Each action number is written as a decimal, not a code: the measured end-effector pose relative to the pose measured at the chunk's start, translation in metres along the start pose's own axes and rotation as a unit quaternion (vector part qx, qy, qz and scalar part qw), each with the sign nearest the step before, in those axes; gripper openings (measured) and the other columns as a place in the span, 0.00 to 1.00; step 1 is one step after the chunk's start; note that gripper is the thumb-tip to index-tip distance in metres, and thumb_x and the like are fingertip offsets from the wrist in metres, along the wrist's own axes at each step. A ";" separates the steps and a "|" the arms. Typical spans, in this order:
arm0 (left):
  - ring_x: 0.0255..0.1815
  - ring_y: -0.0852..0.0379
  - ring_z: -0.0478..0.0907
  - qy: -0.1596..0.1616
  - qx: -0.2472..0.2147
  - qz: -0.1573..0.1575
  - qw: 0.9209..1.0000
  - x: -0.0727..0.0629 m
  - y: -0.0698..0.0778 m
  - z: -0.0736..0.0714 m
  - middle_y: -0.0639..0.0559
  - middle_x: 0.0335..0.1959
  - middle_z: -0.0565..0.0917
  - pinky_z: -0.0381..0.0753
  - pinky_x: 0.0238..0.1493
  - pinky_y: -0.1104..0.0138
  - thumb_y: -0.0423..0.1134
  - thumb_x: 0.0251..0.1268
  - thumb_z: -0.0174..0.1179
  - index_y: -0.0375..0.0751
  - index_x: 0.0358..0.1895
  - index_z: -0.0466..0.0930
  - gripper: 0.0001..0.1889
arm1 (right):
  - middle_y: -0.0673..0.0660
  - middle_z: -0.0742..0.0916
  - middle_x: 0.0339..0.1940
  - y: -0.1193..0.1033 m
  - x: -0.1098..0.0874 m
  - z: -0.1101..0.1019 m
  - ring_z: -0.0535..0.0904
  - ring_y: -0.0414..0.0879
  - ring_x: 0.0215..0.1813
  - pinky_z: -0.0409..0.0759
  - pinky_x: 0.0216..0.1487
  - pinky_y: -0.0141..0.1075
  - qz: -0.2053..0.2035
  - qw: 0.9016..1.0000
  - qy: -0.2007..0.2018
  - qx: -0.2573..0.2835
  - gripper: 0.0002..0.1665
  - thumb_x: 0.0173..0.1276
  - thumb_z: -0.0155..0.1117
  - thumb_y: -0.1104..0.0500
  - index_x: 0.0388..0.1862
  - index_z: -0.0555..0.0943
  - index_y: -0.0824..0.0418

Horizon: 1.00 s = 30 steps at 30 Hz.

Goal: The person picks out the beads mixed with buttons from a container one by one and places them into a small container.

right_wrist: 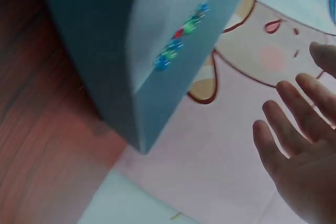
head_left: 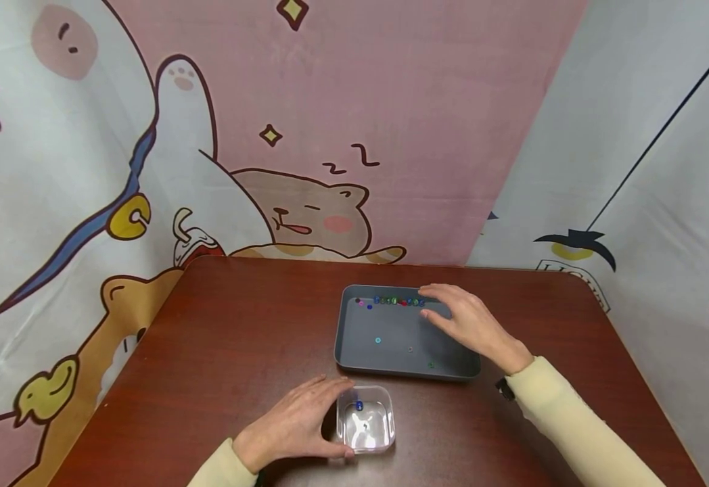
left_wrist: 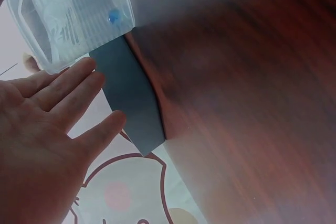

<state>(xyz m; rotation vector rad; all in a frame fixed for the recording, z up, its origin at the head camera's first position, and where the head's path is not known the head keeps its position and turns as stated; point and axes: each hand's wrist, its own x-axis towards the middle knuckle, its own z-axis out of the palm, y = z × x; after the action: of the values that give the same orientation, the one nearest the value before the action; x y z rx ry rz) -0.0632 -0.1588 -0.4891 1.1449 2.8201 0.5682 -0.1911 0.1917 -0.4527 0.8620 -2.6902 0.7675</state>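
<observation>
A small clear plastic container [head_left: 365,443] stands on the table in front of the tray, with a blue bead [head_left: 359,406] inside. My left hand [head_left: 296,423] holds it from the left, thumb at the near side and fingers at the far corner; the left wrist view shows the container [left_wrist: 37,35] between them. Over the right part of a shallow grey tray [head_left: 385,370] is my right hand [head_left: 470,325], its fingers spread and nothing seen between them. Along the tray's far side runs a row of small coloured beads [head_left: 394,301], also seen in the right wrist view.
A few small pieces lie apart in the tray, among them a light blue ring [head_left: 377,340] and a green piece [head_left: 431,365]. The brown wooden table [head_left: 257,318] extends around the tray. Behind it hangs a cartoon-printed cloth [head_left: 427,135].
</observation>
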 end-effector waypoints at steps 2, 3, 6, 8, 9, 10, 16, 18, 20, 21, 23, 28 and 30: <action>0.70 0.50 0.75 -0.002 0.002 -0.001 1.000 0.000 0.000 0.000 0.45 0.69 0.78 0.70 0.73 0.50 0.74 0.53 0.69 0.37 0.74 0.69 0.54 | 0.61 0.84 0.64 0.007 0.003 0.003 0.80 0.57 0.64 0.80 0.61 0.58 0.007 1.000 -0.018 -0.005 0.26 0.71 0.72 0.53 0.65 0.82 0.62; 0.70 0.50 0.75 -0.004 0.003 -0.002 1.000 -0.001 0.001 0.000 0.44 0.70 0.78 0.70 0.73 0.50 0.74 0.53 0.68 0.37 0.74 0.69 0.54 | 0.61 0.84 0.64 0.011 0.005 0.005 0.81 0.57 0.63 0.81 0.60 0.57 0.010 1.000 -0.026 -0.006 0.26 0.71 0.72 0.53 0.64 0.82 0.61; 0.71 0.49 0.74 -0.007 0.002 -0.003 1.000 -0.001 0.001 0.001 0.43 0.71 0.77 0.70 0.73 0.50 0.74 0.54 0.68 0.37 0.75 0.68 0.54 | 0.60 0.84 0.64 0.020 0.009 0.011 0.82 0.56 0.63 0.81 0.60 0.56 0.019 0.999 -0.048 -0.008 0.26 0.72 0.72 0.53 0.65 0.82 0.62; 0.72 0.49 0.74 -0.009 0.002 -0.002 1.000 -0.001 0.001 0.001 0.43 0.72 0.76 0.70 0.73 0.50 0.74 0.53 0.68 0.37 0.76 0.67 0.55 | 0.60 0.84 0.64 0.026 0.011 0.015 0.82 0.56 0.63 0.81 0.60 0.55 0.025 0.998 -0.060 -0.006 0.26 0.71 0.72 0.54 0.65 0.82 0.62; 0.72 0.49 0.73 -0.009 0.003 -0.001 1.000 -0.001 0.001 0.001 0.43 0.72 0.76 0.70 0.73 0.50 0.74 0.53 0.69 0.37 0.76 0.67 0.56 | 0.60 0.84 0.64 0.028 0.012 0.017 0.82 0.56 0.63 0.81 0.60 0.55 0.028 0.998 -0.064 -0.004 0.26 0.71 0.72 0.55 0.65 0.82 0.62; 0.72 0.49 0.73 -0.008 0.005 0.000 1.000 -0.002 0.001 0.001 0.43 0.72 0.76 0.70 0.73 0.50 0.74 0.52 0.69 0.37 0.76 0.67 0.56 | 0.60 0.84 0.64 0.030 0.012 0.018 0.82 0.56 0.63 0.81 0.61 0.55 0.030 0.997 -0.068 -0.004 0.26 0.71 0.72 0.55 0.65 0.82 0.62; 0.72 0.50 0.73 -0.006 0.009 0.000 1.000 -0.001 0.001 0.001 0.42 0.73 0.74 0.70 0.73 0.51 0.75 0.48 0.71 0.38 0.78 0.64 0.59 | 0.60 0.85 0.62 0.040 0.015 0.027 0.82 0.57 0.63 0.81 0.60 0.56 0.038 0.996 -0.076 0.002 0.25 0.71 0.73 0.57 0.64 0.83 0.63; 0.73 0.50 0.72 -0.006 0.006 -0.001 1.000 0.000 0.001 0.001 0.42 0.74 0.74 0.70 0.73 0.50 0.74 0.48 0.72 0.38 0.78 0.64 0.60 | 0.60 0.86 0.62 0.042 0.016 0.030 0.82 0.57 0.63 0.81 0.60 0.56 0.041 0.996 -0.080 0.003 0.24 0.71 0.72 0.57 0.64 0.83 0.63; 0.73 0.50 0.72 -0.004 0.003 0.000 1.000 0.000 0.001 0.001 0.42 0.74 0.73 0.71 0.72 0.49 0.74 0.48 0.71 0.38 0.78 0.64 0.60 | 0.60 0.86 0.61 0.045 0.016 0.034 0.82 0.57 0.63 0.81 0.60 0.56 0.041 0.996 -0.084 0.002 0.24 0.71 0.72 0.57 0.63 0.83 0.64; 0.73 0.49 0.72 -0.003 0.002 0.000 1.000 0.000 0.001 0.001 0.43 0.75 0.73 0.71 0.72 0.49 0.74 0.48 0.71 0.38 0.78 0.64 0.59 | 0.60 0.86 0.61 0.046 0.016 0.035 0.82 0.57 0.63 0.81 0.60 0.56 0.042 0.995 -0.086 0.001 0.24 0.71 0.72 0.58 0.63 0.83 0.64; 0.73 0.50 0.72 0.001 0.001 0.001 1.000 0.000 0.000 0.001 0.44 0.75 0.72 0.72 0.71 0.49 0.74 0.48 0.71 0.39 0.78 0.65 0.59 | 0.60 0.86 0.60 0.048 0.017 0.038 0.82 0.57 0.63 0.81 0.61 0.55 0.046 0.995 -0.089 -0.002 0.24 0.71 0.73 0.58 0.63 0.83 0.64; 0.73 0.50 0.72 0.007 0.004 -0.001 1.000 0.000 0.000 0.001 0.46 0.75 0.73 0.75 0.69 0.49 0.74 0.49 0.71 0.40 0.77 0.66 0.58 | 0.61 0.87 0.60 0.051 0.018 0.042 0.82 0.57 0.62 0.81 0.60 0.55 0.047 0.995 -0.089 -0.008 0.24 0.69 0.74 0.58 0.62 0.83 0.64; 0.73 0.49 0.73 0.007 0.006 -0.002 1.000 0.000 0.000 0.001 0.46 0.75 0.73 0.76 0.68 0.50 0.74 0.48 0.71 0.40 0.77 0.66 0.58 | 0.61 0.87 0.59 0.052 0.019 0.044 0.82 0.57 0.62 0.81 0.60 0.55 0.048 0.995 -0.088 -0.009 0.24 0.69 0.74 0.58 0.62 0.83 0.64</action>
<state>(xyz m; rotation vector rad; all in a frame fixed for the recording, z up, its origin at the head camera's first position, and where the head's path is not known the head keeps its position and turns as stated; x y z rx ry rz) -0.0631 -0.1583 -0.4903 1.1411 2.8409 0.5626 -0.2388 0.1953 -0.5044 0.8381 -2.9063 0.7164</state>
